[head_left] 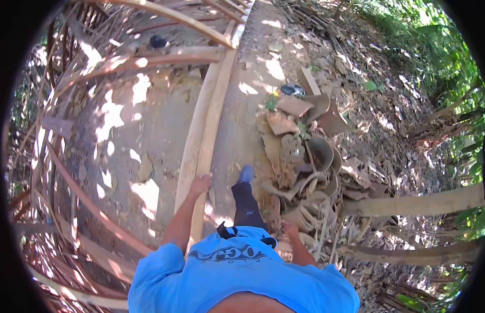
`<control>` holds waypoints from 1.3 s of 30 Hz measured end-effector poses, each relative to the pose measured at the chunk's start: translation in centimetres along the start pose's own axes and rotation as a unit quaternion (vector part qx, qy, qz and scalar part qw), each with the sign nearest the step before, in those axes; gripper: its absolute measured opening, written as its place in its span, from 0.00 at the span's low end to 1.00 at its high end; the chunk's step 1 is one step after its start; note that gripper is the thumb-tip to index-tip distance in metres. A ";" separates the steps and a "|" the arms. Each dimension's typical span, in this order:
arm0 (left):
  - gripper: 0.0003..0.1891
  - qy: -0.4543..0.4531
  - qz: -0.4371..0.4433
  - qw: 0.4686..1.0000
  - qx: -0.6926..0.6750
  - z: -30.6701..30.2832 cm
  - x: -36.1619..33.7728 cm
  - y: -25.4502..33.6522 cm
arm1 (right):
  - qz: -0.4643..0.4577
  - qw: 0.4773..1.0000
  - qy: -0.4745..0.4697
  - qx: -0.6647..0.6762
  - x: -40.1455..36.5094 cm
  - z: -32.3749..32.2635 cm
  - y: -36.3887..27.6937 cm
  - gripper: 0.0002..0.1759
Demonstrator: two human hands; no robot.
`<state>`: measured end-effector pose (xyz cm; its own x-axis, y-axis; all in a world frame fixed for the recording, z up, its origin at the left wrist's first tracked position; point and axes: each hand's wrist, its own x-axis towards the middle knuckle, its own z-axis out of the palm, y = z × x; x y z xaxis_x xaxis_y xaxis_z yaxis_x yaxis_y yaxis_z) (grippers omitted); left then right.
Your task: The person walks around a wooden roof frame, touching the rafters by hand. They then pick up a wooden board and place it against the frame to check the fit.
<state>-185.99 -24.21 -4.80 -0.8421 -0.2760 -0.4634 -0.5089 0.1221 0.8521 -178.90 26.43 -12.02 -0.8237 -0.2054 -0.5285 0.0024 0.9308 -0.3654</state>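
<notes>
Left hand [200, 183] laid on the long pale plank [205, 125], a smooth, straight board running alongside the rough concrete path [255, 73]. Fingers lie close together. We cannot tell whether they clasp the edge.

Right hand [290, 228] hangs low, just beside a heap of clay tiles [310, 156], curved, reddish-brown, many broken. It is too small for us to read the fingers.

Bent wooden poles [148, 61] arch over packed earth to the left. Dry leaves [380, 130] litter the ground to the right.

Dark lettering [226, 254] is printed across the blue shirt [242, 279] (near, seen upside down), but no word can be read.
</notes>
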 end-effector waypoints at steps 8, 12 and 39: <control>0.22 -0.157 -0.386 0.870 0.263 -3.5 11.9 2.4 | 0.044 0.979 -0.103 0.172 29.1 -18.2 -7.3 0.15; 0.18 -0.030 -0.279 0.959 0.031 -6.0 22.6 3.6 | -0.010 0.989 0.066 0.133 43.5 -32.0 -14.6 0.17; 0.23 -0.040 0.127 0.968 0.213 7.6 116.7 69.6 | 0.231 0.854 -0.020 0.466 108.2 -68.6 -26.2 0.14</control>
<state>-321.04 -40.68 -1.37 -0.9521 -0.1134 -0.2840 -0.2972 0.5628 0.7713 -306.99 0.56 -7.03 -0.5933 0.0905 -0.7999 0.7870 0.2737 -0.5529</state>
